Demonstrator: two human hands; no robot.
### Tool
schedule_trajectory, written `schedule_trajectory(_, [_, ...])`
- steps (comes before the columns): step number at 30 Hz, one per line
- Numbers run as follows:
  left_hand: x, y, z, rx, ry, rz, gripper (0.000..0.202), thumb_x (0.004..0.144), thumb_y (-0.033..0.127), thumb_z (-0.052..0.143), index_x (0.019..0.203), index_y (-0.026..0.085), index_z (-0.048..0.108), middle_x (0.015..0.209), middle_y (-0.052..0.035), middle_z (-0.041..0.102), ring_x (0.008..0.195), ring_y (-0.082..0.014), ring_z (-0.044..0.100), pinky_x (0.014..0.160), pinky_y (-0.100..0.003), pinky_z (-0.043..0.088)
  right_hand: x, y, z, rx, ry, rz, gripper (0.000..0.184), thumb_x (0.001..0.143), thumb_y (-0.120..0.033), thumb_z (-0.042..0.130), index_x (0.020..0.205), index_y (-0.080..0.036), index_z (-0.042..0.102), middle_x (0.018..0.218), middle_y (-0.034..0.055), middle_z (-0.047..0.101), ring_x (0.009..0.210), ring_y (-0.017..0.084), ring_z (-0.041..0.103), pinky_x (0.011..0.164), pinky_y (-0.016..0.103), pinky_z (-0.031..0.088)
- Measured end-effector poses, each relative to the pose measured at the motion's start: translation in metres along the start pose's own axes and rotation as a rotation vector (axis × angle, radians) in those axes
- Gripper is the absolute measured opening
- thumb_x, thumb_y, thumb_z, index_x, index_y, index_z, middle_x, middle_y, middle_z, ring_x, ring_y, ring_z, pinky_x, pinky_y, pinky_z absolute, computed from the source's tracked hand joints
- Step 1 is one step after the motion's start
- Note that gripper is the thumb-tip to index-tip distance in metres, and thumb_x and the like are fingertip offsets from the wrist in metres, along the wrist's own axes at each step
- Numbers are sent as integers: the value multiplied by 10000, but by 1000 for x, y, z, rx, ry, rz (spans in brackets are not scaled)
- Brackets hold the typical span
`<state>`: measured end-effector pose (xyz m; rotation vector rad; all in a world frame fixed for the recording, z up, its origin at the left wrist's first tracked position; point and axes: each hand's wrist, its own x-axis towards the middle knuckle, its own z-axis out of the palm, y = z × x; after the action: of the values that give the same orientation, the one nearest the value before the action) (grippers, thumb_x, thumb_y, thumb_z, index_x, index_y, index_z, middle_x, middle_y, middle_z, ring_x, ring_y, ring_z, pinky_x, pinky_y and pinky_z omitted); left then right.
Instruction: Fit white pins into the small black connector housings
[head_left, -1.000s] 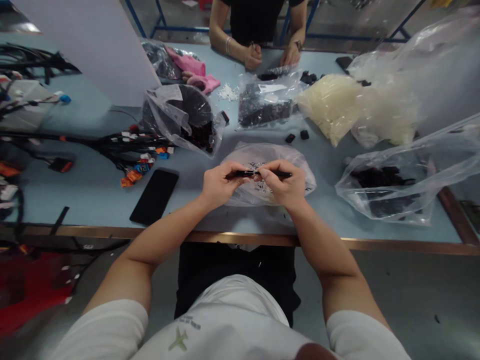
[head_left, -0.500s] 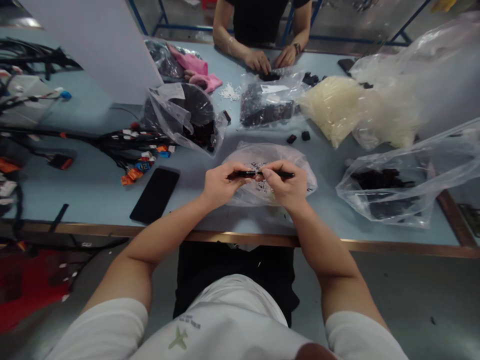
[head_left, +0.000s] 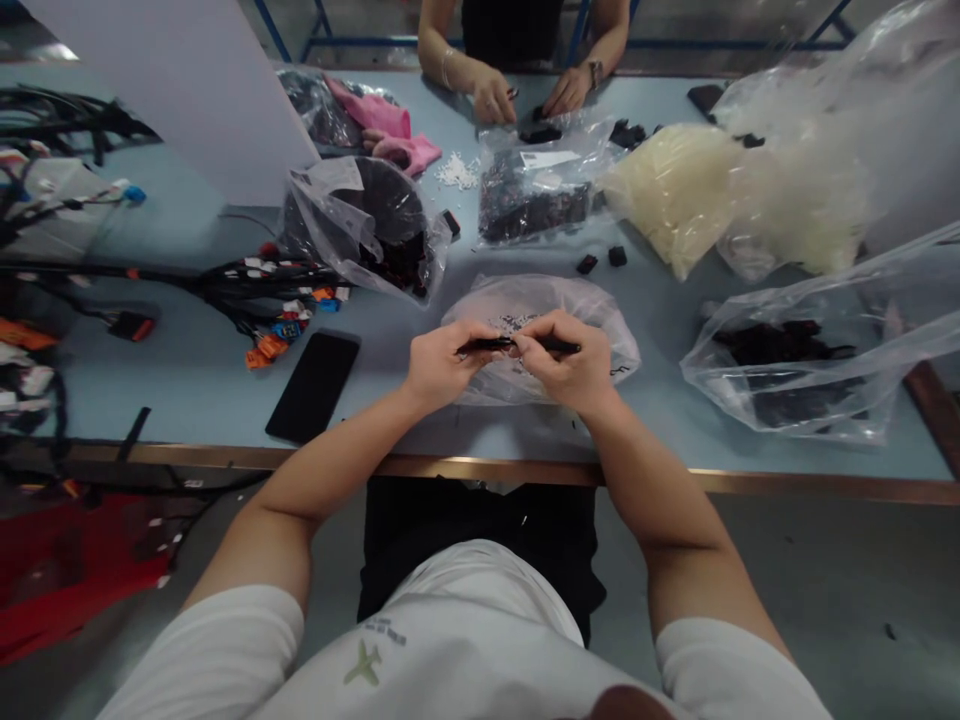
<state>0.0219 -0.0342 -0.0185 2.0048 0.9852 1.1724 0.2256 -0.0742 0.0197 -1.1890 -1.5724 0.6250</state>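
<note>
My left hand [head_left: 441,366] is closed, pinching a small dark part [head_left: 480,345] between thumb and fingers. My right hand [head_left: 570,362] is closed around a slim black pen-like tool [head_left: 561,344], whose near end meets that part; the exact contact is hidden by my fingers. Both hands hover over a clear plastic bag [head_left: 600,310] lying on the bench, with many tiny white and black pieces [head_left: 514,322] inside or on it. Two small black connectors [head_left: 587,264] lie just beyond the bag.
A black phone [head_left: 313,388] lies left of my arm, near wire harnesses [head_left: 187,275] with coloured connectors. Bags of dark parts [head_left: 536,200] and a bag of cream pieces [head_left: 671,195] stand farther back. An open bag [head_left: 795,390] lies right. Across the bench, a co-worker's hands [head_left: 495,97] handle small black parts.
My hands stay together with the same things in them, the tool still against the small part. The co-worker's hand on the left has lifted a small dark piece. The view has shifted slightly.
</note>
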Motion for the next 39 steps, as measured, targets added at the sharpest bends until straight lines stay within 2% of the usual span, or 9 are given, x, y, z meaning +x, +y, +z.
schedule_trajectory(5, [3, -3, 0, -5, 33, -2, 356, 926, 555, 831, 1062, 226, 811, 981, -32, 850, 861, -173, 808, 797, -264, 636, 3, 5, -5, 23, 37, 48, 286, 998, -462, 678, 835, -244, 765, 745, -1, 758, 639, 151, 654, 622, 311, 542])
schedule_trajectory(10, [3, -2, 3, -60, 16, -17, 408, 929, 589, 813, 1096, 218, 786, 1038, -38, 849, 923, -182, 819, 863, -285, 662, 8, 13, -8, 15, 92, -109, 570, 1121, -577, 433, 722, -258, 687, 801, 40, 741, 836, 199, 738, 847, 390, 603])
schedule_trajectory(19, [3, -1, 3, -144, 29, -24, 477, 884, 618, 847, 1103, 209, 735, 996, -40, 849, 862, -180, 834, 833, -294, 698, 13, 29, -7, -134, -242, -174, 317, 1034, -548, 666, 1106, -273, 807, 949, 40, 795, 899, 206, 730, 823, 361, 580])
schedule_trajectory(23, [2, -2, 3, -197, 8, -45, 523, 840, 622, 883, 1126, 218, 716, 991, -36, 858, 843, -191, 846, 819, -297, 707, 10, 18, -13, -135, -209, -203, 261, 1043, -488, 668, 1056, -272, 815, 932, 27, 809, 865, 193, 736, 811, 350, 575])
schedule_trajectory(26, [2, 0, 1, -271, 6, -101, 567, 834, 653, 873, 1148, 217, 690, 1029, -57, 863, 925, -224, 856, 862, -329, 714, 11, 8, -34, -208, -9, -194, 306, 1037, -534, 655, 1033, -273, 813, 913, 25, 798, 819, 191, 715, 761, 353, 562])
schedule_trajectory(30, [2, 0, 0, -279, 37, -106, 507, 873, 615, 860, 1128, 218, 675, 1021, -62, 865, 973, -222, 853, 901, -332, 705, 24, 20, -79, -415, 448, -74, 318, 1016, -500, 668, 1030, -212, 803, 898, 58, 786, 764, 195, 665, 720, 358, 526])
schedule_trajectory(32, [2, -1, 0, -261, 64, -97, 448, 916, 584, 832, 1124, 220, 674, 1018, -56, 865, 969, -208, 852, 898, -318, 698, 32, 37, -96, -638, 363, 90, 206, 979, -374, 691, 969, -201, 803, 931, 83, 805, 824, 218, 678, 815, 389, 537])
schedule_trajectory(36, [2, -3, 0, -152, 103, -111, 399, 1006, 596, 714, 1134, 219, 679, 1014, -55, 859, 934, -191, 847, 863, -304, 681, 40, 66, -106, -953, -65, 517, 136, 914, -257, 742, 984, -175, 826, 1009, 183, 826, 919, 310, 721, 828, 442, 529])
schedule_trajectory(39, [5, -1, -5, -23, 142, -86, 377, 1058, 587, 628, 1119, 220, 689, 988, -47, 849, 917, -181, 833, 860, -301, 660, 42, 71, -101, -965, -41, 565, 281, 981, -326, 650, 1168, -180, 801, 1120, 207, 822, 1006, 360, 751, 844, 471, 544])
